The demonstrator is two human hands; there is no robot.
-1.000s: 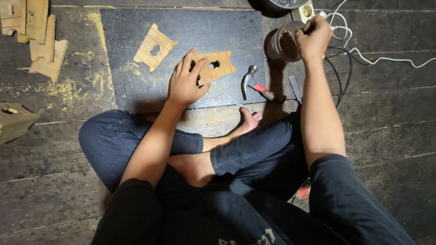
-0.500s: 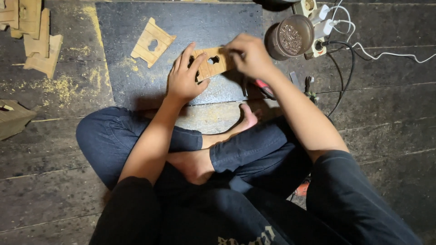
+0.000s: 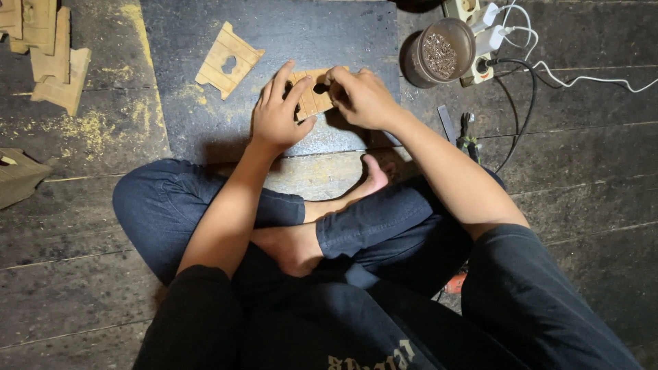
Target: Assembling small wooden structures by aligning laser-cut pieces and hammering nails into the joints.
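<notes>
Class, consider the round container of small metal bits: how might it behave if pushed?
The container looks brim-full of metal bits, so probably heavy for its size. It is squat and wide, so it should slide rather than tip. A hard shove might spill bits.
</notes>
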